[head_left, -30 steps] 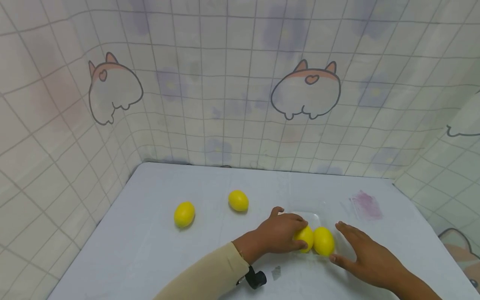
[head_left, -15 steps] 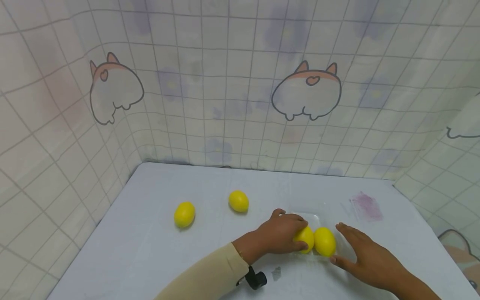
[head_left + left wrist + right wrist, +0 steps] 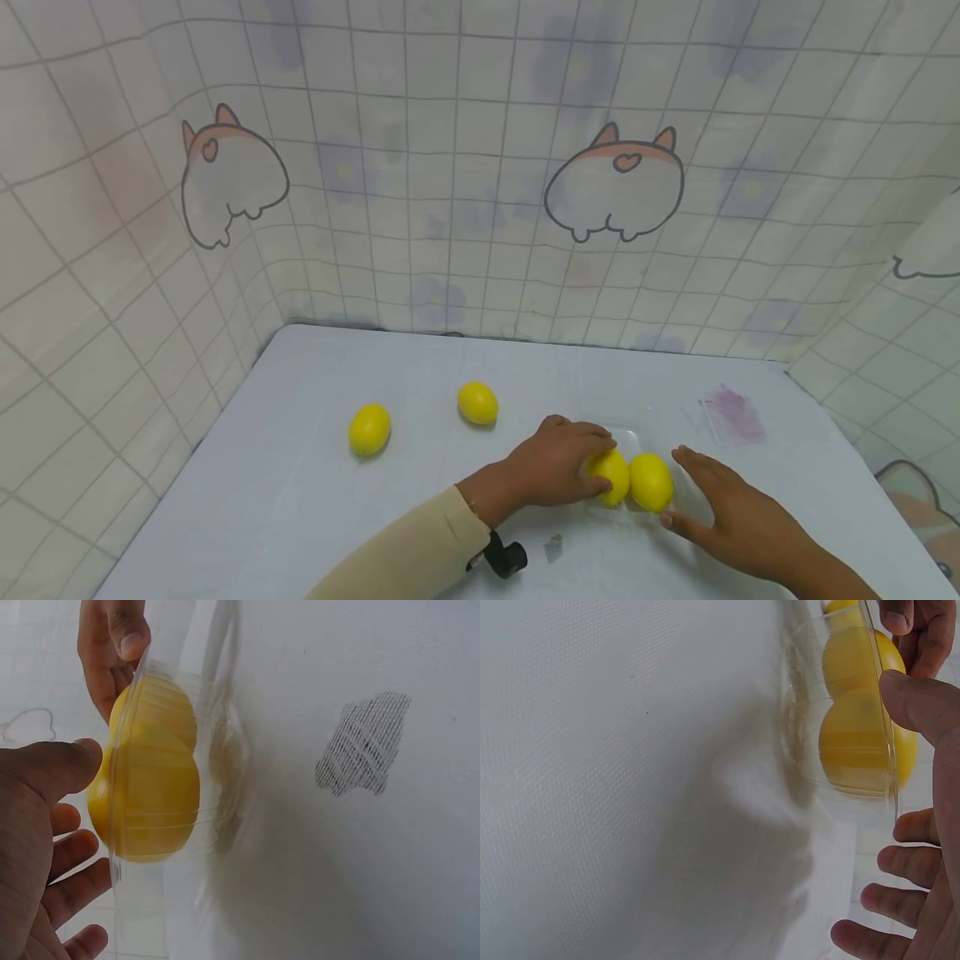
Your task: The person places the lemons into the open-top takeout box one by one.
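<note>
Two yellow lemons sit side by side in a clear plastic container (image 3: 139, 900) on the table. My left hand (image 3: 558, 462) is at the left lemon (image 3: 615, 477), its thumb tip right at the peel and its fingers loosely spread in the left wrist view. At the container's right side, my right hand (image 3: 738, 512) has its fingers spread and extended. Its thumb tip lies at the container's rim in the right wrist view, beside the right lemon (image 3: 651, 483). Neither hand is curled round a lemon.
Two more lemons lie on the white table (image 3: 300, 525): one at the left (image 3: 369, 430) and another lemon (image 3: 477, 403) further back. A pink patch (image 3: 733, 414) marks the back right, and a grey patch (image 3: 552, 547) lies in front. Patterned curtains (image 3: 480, 208) surround the table.
My left hand has shifted slightly left, its fingers easing off the left lemon, so more of that lemon shows. The right hand has stayed in place.
</note>
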`<state>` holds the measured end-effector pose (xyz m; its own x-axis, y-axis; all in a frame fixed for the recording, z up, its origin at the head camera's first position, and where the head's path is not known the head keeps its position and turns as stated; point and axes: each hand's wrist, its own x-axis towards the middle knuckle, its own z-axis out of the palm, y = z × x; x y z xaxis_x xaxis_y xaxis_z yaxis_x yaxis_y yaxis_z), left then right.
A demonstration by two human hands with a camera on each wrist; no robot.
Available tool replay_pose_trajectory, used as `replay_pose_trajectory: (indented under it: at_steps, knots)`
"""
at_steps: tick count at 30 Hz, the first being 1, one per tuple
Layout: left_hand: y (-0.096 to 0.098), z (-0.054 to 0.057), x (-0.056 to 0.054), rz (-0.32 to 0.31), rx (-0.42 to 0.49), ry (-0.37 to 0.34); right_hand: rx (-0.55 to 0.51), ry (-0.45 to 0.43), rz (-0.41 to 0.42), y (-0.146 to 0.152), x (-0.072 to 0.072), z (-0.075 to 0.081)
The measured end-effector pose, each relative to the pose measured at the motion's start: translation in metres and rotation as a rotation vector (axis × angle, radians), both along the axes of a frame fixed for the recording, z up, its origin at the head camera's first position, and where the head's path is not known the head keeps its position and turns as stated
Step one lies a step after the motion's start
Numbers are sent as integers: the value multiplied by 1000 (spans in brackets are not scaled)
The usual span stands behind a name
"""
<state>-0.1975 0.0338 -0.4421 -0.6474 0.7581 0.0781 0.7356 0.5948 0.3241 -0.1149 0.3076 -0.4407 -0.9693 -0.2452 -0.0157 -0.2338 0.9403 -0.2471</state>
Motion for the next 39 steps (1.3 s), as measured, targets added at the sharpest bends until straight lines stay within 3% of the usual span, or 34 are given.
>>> replay_pose_trajectory:
  at_steps: [17,29,39]
  knots:
    - [-35,2,-4,-2,130,-6,15,-24,-3,-3,-2,4]
    - [-66,-1,-4,77,176,-33,19,-28,-10,0,-1,0]
    - [-92,-2,-13,158,201,-39,21,-32,-7,0,-1,1]
